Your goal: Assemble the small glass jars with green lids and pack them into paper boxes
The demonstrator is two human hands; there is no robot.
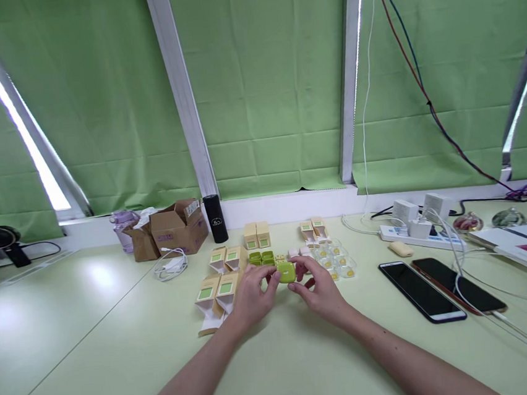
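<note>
A small rounded green case (286, 272) is held up between my two hands. My left hand (254, 290) pinches its left edge with thumb and finger. On its right side, my right hand (319, 291) has its fingers curled against the edge. Open beige cartons with green labels (226, 288) lie left of my left hand. Just behind the case are green square containers (260, 258) and small pink items (299, 253). Clear plastic cups with yellow centres (335, 259) stand beyond my right hand.
Two upright beige boxes (256, 235) and two open ones (314, 231) stand at the back. A black bottle (215, 219) and cardboard box (180, 227) are back left. Phones (421, 291), a power strip (423, 238) and cables lie right.
</note>
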